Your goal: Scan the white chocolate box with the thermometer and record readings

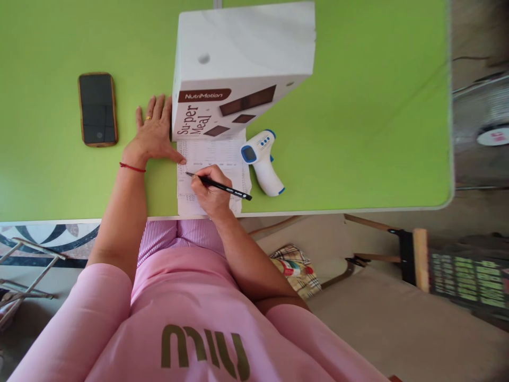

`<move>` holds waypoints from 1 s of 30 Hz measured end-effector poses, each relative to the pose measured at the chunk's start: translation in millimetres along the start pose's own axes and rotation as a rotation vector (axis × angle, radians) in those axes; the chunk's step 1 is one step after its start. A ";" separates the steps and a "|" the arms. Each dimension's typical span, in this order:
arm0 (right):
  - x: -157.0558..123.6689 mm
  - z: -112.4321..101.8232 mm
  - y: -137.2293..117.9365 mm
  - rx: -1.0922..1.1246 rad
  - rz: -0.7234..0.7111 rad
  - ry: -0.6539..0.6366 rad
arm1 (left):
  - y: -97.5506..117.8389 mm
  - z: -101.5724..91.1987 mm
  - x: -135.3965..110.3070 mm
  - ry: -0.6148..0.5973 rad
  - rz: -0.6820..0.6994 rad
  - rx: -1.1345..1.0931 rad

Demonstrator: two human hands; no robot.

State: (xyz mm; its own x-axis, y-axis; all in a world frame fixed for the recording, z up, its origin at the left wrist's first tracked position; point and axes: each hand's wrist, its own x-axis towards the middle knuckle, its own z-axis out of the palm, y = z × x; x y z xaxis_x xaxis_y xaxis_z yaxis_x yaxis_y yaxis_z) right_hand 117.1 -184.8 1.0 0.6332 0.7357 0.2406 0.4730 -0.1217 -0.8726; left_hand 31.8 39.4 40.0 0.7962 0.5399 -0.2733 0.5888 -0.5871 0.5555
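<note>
My right hand (pixel 210 192) is closed round a black pen (pixel 222 186), whose tip rests on a printed paper sheet (pixel 217 156) at the near edge of the green table (pixel 358 132). My left hand (pixel 153 132) lies flat with fingers spread, its thumb pressing the sheet's left edge. It wears a ring and a red thread bracelet. A white "Super Meal" box (pixel 242 58) stands just beyond the sheet, touching my left fingers.
A dark phone (pixel 97 109) lies left of my left hand. A white and blue infrared thermometer (pixel 264 162) lies right of the sheet. Below the table edge are a checked bag (pixel 298 270), a wooden frame and a metal rack at the left.
</note>
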 end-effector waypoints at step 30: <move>17.0 -46.2 50.3 -0.437 -0.233 -0.265 | -44.4 34.5 35.4 0.259 0.237 -0.304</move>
State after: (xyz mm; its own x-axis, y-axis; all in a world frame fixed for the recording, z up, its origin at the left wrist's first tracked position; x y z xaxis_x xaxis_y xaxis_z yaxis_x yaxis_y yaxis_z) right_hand 180.0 -209.2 -19.1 0.3324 0.9116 0.2419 0.8275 -0.1588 -0.5385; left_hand 38.7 63.8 -21.4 0.8201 0.5675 0.0730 0.2963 -0.5304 0.7943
